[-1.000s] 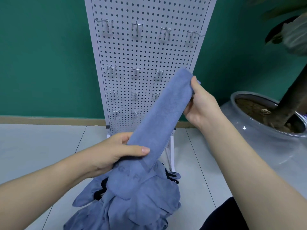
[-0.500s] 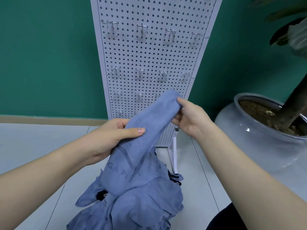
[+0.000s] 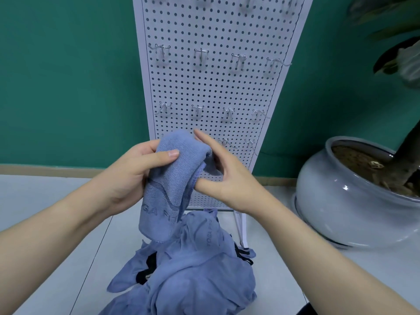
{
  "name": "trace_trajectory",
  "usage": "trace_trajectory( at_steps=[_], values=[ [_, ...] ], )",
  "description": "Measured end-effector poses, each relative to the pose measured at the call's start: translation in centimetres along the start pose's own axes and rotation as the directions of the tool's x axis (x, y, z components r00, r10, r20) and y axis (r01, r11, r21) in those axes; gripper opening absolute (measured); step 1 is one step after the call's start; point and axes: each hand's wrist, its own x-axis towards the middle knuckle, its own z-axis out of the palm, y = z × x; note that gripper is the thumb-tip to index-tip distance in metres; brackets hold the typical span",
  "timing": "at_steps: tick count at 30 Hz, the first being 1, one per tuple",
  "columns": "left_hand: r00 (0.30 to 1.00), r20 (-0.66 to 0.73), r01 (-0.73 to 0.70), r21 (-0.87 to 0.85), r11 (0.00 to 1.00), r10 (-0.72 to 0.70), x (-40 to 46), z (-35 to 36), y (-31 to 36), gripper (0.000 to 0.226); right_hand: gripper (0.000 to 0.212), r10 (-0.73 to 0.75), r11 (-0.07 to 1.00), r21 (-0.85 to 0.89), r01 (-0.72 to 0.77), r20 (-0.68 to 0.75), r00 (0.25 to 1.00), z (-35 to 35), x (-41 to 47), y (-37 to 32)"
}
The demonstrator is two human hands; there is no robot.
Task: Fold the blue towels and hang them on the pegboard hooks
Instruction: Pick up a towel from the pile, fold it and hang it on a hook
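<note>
The left hand (image 3: pixel 134 176) grips a folded blue towel (image 3: pixel 175 178), thumb pressed across its front and fingers curled behind. The right hand (image 3: pixel 227 176) has its fingers curled into the fold on the towel's right side, the forefinger out straight along the top and the thumb under the hem, so it holds the towel too. The towel hangs doubled over in front of the lower part of the pegboard (image 3: pixel 218 87), its bottom end just touching the pile (image 3: pixel 188 273) of blue towels on the floor (image 3: pixel 45 201); how many lie in the pile cannot be told.

Stitched letters on the held towel read "GA FI", partly hidden in a crease; one in the pile shows "YOGA FI".

The pegboard stands against the green wall (image 3: pixel 68 76), its foot right behind the pile. Two full rows of four hooks (image 3: pixel 201 53) show, all bare, with more partly hidden behind the towel. Open floor lies left of the pile; a grey plant pot (image 3: pixel 341 201) stands near on the right.
</note>
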Motion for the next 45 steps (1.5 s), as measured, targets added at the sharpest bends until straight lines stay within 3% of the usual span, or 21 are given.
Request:
trace_trajectory(
  at_steps=[4, 7, 10, 14, 17, 19, 21, 23, 26, 30, 41, 45],
  values=[
    [1.000, 0.009, 0.005, -0.069, 0.998, -0.004, 0.2, -0.7, 0.0, 0.054, 0.069, -0.103, 0.992, -0.099, 0.082, -0.233, 0.967, 1.7, 0.4, 0.4],
    [1.000, 0.022, 0.000, -0.065, 0.998, 0.001, 0.4, -0.7, -0.3, 0.072, 0.067, -0.189, 0.981, -0.102, 0.165, -0.311, 0.932, 2.2, 0.8, 0.4],
    [0.998, -0.016, -0.052, 0.035, 0.998, 0.053, 0.3, -0.2, -0.1, 0.056, 0.058, -0.229, 0.972, -0.129, 0.196, -0.328, 0.917, 2.5, 0.8, 0.1],
    [0.970, -0.177, -0.106, 0.310, 0.945, 0.166, 0.3, 0.2, -0.6, 0.034, 0.048, -0.177, 0.983, -0.109, 0.146, -0.384, 0.906, 3.0, 0.6, -0.4],
    [0.876, -0.323, -0.153, 0.519, 0.841, 0.359, 0.3, 0.7, -1.6, 0.043, 0.049, -0.039, 0.999, -0.016, 0.035, -0.449, 0.893, 3.0, 0.8, -0.5],
    [0.801, -0.303, -0.172, 0.710, 0.683, 0.517, 0.0, 1.2, -2.2, 0.043, 0.045, 0.010, 0.999, -0.032, -0.029, -0.462, 0.887, 3.0, 0.8, -0.8],
    [0.778, -0.225, -0.211, 0.786, 0.582, 0.586, -0.3, 1.9, -2.7, 0.032, 0.043, 0.037, 0.997, -0.042, -0.064, -0.478, 0.878, 2.9, 0.8, -0.9],
    [0.794, -0.173, -0.252, 0.779, 0.574, 0.583, -0.6, 2.4, -3.1, 0.028, 0.044, 0.078, 0.995, -0.019, -0.101, -0.497, 0.864, 2.8, 0.7, -1.3],
    [0.856, -0.150, -0.244, 0.727, 0.642, 0.495, -1.2, 3.5, -2.2, 0.044, 0.050, 0.118, 0.992, 0.032, -0.120, -0.535, 0.837, 2.3, 0.8, -2.5],
    [0.868, -0.143, -0.239, 0.720, 0.652, 0.476, -1.1, 5.2, 0.1, 0.046, 0.050, 0.093, 0.996, 0.041, -0.084, -0.528, 0.844, 1.3, 1.4, -5.0],
    [0.748, -0.235, -0.312, 0.702, 0.641, 0.621, 2.7, 4.2, 9.8, 0.036, 0.050, -0.054, 0.996, -0.088, 0.011, -0.506, 0.861, -3.0, 6.7, -13.1],
    [0.686, -0.220, -0.340, 0.746, 0.573, 0.693, 5.1, 3.3, 14.7, 0.035, 0.044, -0.140, 0.986, -0.154, 0.067, -0.526, 0.839, -4.5, 9.6, -16.3]
  ],
)
